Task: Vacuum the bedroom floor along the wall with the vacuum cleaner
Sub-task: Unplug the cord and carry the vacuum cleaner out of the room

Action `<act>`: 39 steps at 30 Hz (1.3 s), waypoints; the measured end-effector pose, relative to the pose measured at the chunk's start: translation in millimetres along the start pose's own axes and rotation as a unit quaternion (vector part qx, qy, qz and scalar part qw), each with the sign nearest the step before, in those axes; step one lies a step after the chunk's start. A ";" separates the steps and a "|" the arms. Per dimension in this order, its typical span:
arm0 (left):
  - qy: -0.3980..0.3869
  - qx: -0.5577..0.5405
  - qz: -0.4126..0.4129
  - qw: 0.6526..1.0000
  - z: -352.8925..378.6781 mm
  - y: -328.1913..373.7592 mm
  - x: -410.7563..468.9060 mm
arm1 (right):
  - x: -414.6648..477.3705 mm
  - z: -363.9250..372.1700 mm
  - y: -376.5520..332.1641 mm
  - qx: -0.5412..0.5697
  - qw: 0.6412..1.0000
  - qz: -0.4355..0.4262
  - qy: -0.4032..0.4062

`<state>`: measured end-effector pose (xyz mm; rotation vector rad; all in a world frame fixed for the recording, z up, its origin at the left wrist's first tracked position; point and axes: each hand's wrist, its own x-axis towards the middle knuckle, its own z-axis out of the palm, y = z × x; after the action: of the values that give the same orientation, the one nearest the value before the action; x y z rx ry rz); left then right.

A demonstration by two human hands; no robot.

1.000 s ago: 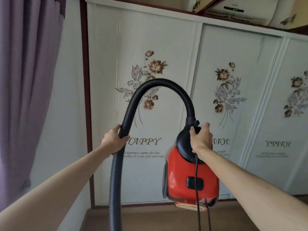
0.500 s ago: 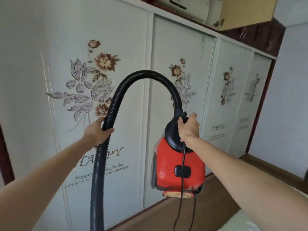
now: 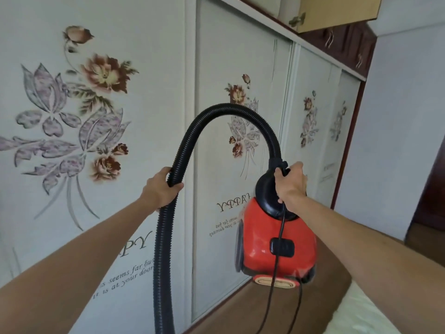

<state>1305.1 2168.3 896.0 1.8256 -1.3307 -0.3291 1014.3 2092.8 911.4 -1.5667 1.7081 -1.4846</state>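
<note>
A red vacuum cleaner (image 3: 277, 239) with a black top hangs in the air in front of the wardrobe, carried by its black handle, which my right hand (image 3: 290, 183) grips. Its black ribbed hose (image 3: 216, 116) arches up from the top and comes down on the left, where my left hand (image 3: 160, 188) grips it; the hose runs on out of the bottom of the frame. A black power cord (image 3: 274, 273) dangles down over the red body. The nozzle is out of view.
White sliding wardrobe doors (image 3: 240, 56) with flower prints and lettering fill the left and middle. A strip of brown floor (image 3: 320, 297) runs along their base. A pale bed corner (image 3: 368, 317) is at bottom right; a plain wall (image 3: 397, 116) and dark doorway close the far right.
My view has swung to the right along the wardrobe, away from the purple curtain, bringing the far wall and the bed corner into sight. Both hands keep their holds on the hose and the handle.
</note>
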 end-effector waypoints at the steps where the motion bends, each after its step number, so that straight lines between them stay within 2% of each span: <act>1: -0.005 0.002 0.008 1.000 9.4 0.9 16.7 | 13.7 7.6 4.7 0.001 1.000 0.001 0.005; 8: -0.044 -0.022 0.036 0.998 73.9 22.6 135.3 | 115.7 54.5 23.9 0.005 0.999 0.027 0.032; 17: -0.060 -0.046 0.068 0.995 141.6 42.3 230.9 | 204.0 78.2 49.0 -0.038 0.997 0.014 0.065; 23: -0.103 -0.048 0.091 0.989 205.8 58.3 299.3 | 257.9 88.7 77.8 -0.051 0.993 0.048 0.091; 39: -0.214 -0.105 0.224 0.945 386.8 138.8 488.7 | 417.5 109.1 134.7 -0.102 0.963 0.124 0.218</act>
<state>1166.2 1545.2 882.3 1.2644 -1.8826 -0.6154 914.5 1652.0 904.2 -1.1085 2.2729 -1.6478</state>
